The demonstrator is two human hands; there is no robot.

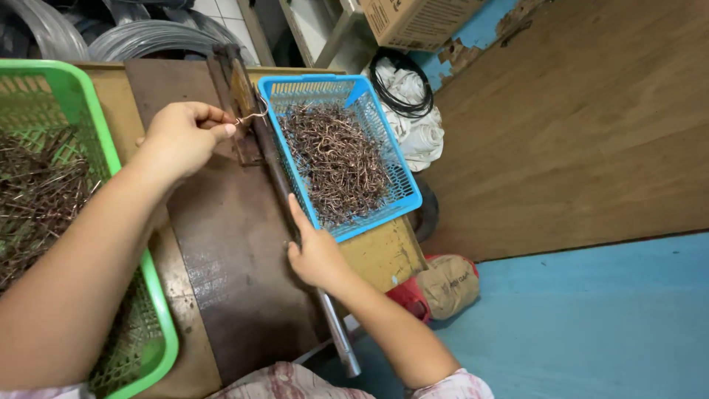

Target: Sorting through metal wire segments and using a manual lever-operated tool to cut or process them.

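A: How far along?
B: On the worktop [221,244], the green basket [88,111] holds straight wires; the blue basket [336,151] holds many bent hooks.
A: Hands?
B: Left hand [181,137] pinches a wire hook [252,116] at the jig; right hand [314,251] grips the lever [336,332].

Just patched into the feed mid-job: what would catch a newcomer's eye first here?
The blue basket heaped with bent wire pieces, top centre. At its left rim the left hand pinches one bent wire against a metal jig. The right hand rests on a long metal lever, and a green basket sits far left.
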